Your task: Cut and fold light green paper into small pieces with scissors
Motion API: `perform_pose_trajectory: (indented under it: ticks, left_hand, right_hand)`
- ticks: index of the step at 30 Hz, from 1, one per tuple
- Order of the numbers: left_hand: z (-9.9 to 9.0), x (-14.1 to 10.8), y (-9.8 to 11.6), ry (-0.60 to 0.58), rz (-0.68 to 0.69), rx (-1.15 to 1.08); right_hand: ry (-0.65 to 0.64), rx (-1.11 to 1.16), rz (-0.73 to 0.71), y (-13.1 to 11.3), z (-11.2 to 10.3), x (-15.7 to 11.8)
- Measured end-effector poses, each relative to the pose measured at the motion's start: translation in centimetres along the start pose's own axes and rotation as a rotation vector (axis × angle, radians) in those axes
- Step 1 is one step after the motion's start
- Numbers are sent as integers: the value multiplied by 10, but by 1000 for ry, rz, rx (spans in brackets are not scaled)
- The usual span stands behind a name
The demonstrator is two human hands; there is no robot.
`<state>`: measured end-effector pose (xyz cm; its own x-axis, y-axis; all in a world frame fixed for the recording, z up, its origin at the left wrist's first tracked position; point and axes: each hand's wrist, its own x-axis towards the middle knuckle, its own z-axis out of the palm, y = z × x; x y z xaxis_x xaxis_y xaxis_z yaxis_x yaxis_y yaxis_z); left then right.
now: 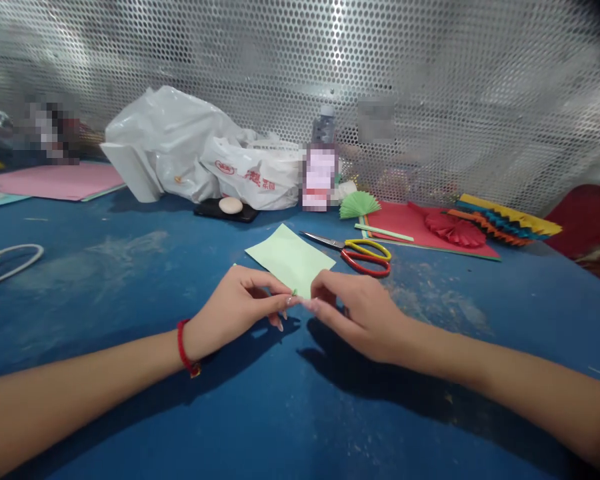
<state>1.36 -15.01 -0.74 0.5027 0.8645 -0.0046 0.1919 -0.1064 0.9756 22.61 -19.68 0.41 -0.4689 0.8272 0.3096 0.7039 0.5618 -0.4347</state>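
1. Grip of the left hand [237, 303]: thumb and forefinger are pinched together, apparently on a small green piece [295, 292], mostly hidden by the fingertips.
2. Grip of the right hand [367, 317]: thumb and forefinger are drawn close, just beside the left fingertips; I cannot tell whether they have hold of the piece too.
3. From where the hands meet, one pale green sheet [290, 257] lies flat on the blue counter [300, 427] at 12 o'clock. One pair of scissors [347, 252] rests between 1 and 2 o'clock, its blades near the sheet.
4. Done, as far as it shows: one green fan [359, 205] at 1 o'clock and one red fan [453, 228] at 2 o'clock are pleated; yellow, blue and orange pleated strips [510, 213] lie beyond the red one.
5. Left, by my judgement: the pale green sheet shows no pleats, and how far the small piece is worked cannot be told.
6. Other counts: one thin green strip [384, 232] on the red sheets [395, 215] at 2 o'clock, one bottle [323, 160] at 12, and seemingly two white bags [175, 133] at 11.
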Motion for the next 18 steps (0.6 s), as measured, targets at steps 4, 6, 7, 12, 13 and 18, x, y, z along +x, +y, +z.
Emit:
perform_pose_trajectory:
  ticks: [4, 6, 7, 12, 13, 18]
  left_hand:
    - [2, -5, -1, -31, 42, 26]
    - [5, -8, -1, -32, 72, 76]
    - [6, -10, -1, -31, 99, 116]
    - [10, -16, -2, -28, 278, 288]
    - [10, -16, -2, -31, 285, 300]
    - [6, -13, -1, -45, 197, 267]
  right_hand:
    - [-60, 135, 38, -7, 12, -5]
    - [-44, 234, 75, -4, 16, -4]
    - [-40, 285, 86, -2, 18, -3]
    - [-105, 388, 56, 7, 23, 1]
    - [-113, 379, 54, 8, 24, 1]
    - [27, 253, 55, -16, 13, 1]
